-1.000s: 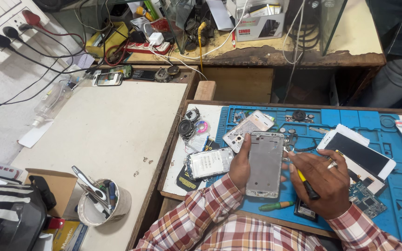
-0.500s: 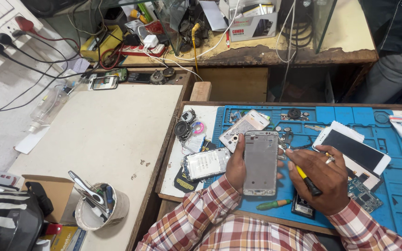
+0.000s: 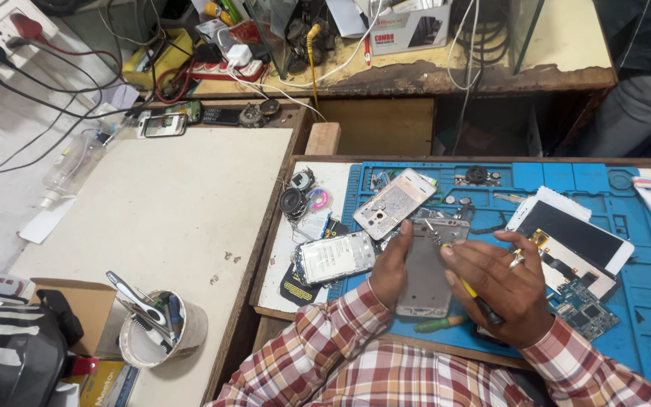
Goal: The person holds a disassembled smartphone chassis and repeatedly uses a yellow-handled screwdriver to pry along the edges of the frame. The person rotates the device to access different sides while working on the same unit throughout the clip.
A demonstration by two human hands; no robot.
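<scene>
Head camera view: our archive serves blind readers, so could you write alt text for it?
A person in a plaid shirt steadies a grey phone frame with the left hand on a blue repair mat, while the right hand works a yellow-handled screwdriver at its top. Other phone parts, a circuit board and a white screen panel lie around.

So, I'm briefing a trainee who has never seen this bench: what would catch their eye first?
Probably the blue mat strewn with phone parts, at the right. At its front edge, the left hand steadies a grey phone frame while the right hand works a yellow screwdriver at its top.
</scene>
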